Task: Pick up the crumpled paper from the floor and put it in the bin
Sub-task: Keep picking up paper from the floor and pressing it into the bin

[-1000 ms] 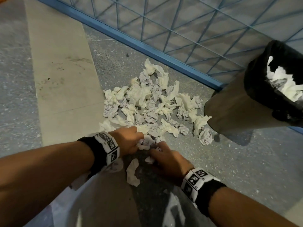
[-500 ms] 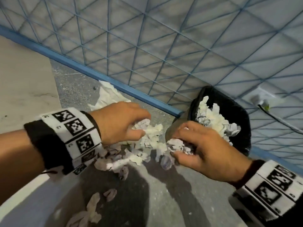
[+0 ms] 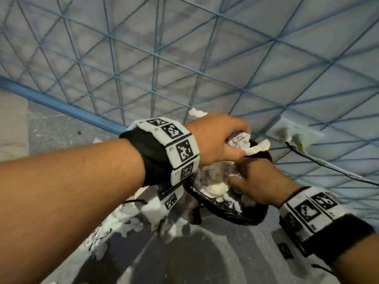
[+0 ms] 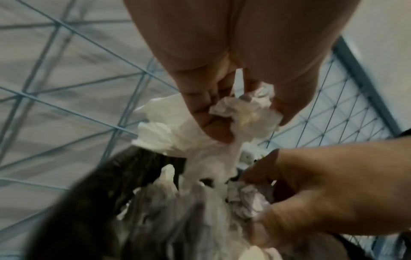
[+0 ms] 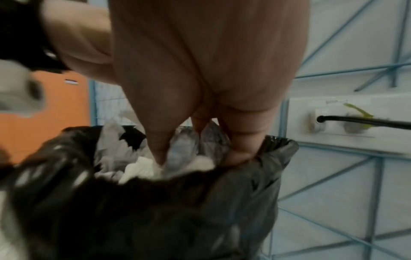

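My left hand [image 3: 242, 141] grips a wad of crumpled paper [image 3: 239, 139] just above the far rim of the bin [image 3: 235, 215], which has a black liner. In the left wrist view the thumb and fingers of that left hand [image 4: 251, 126] curl round the white wad [image 4: 246, 114]. Lower down, my right hand [image 3: 235, 173] holds a greyish crumpled paper [image 4: 246, 198] inside the bin's mouth. The right wrist view has the right hand [image 5: 198, 154] pinching this paper [image 5: 182, 146] against the heap inside the liner [image 5: 200, 202]. Crumpled paper [image 3: 217, 188] fills the bin near to its top.
Several more crumpled papers [image 3: 123, 222] lie on the grey floor to the left of the bin, under my left forearm. A tiled wall with blue lines [image 3: 184, 58] rises right behind the bin. A wall socket [image 5: 318, 121] with a black cable sits to the bin's right.
Both hands have lifted handfuls of paper off the floor pile and carried them right and up to the bin. The right hand now reaches into the bin's mouth.
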The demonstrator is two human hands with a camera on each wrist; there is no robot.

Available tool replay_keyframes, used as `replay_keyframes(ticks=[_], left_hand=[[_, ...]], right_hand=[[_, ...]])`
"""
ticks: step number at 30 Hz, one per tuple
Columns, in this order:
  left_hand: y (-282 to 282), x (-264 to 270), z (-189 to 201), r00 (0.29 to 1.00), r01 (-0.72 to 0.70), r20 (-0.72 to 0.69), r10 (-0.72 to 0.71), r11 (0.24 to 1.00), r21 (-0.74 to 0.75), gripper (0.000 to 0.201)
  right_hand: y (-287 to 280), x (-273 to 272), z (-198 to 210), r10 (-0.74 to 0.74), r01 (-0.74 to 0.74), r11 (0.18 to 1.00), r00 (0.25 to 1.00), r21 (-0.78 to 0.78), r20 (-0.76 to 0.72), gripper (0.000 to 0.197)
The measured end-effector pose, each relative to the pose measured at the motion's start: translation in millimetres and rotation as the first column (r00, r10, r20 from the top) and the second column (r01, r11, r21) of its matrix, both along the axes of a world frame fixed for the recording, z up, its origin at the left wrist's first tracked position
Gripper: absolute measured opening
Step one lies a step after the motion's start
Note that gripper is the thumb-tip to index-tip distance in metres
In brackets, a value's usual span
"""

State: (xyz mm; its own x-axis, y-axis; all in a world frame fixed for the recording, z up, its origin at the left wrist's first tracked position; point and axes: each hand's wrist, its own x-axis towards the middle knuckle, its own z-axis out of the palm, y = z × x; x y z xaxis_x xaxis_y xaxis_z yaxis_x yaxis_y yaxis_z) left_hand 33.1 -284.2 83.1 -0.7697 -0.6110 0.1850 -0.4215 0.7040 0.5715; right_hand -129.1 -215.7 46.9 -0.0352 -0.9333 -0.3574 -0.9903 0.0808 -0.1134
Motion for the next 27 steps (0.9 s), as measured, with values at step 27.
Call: replay_keyframes(ticks=[27], left_hand=[[-12.3,-38.4,-46.8,0.865,-0.126,0.487,0.119,0.992,-0.018,0.047]], right_hand=[[23.5,-23.7,6.3,0.294,-0.296,0.954,0.955,-0.047,-0.042,0.016]])
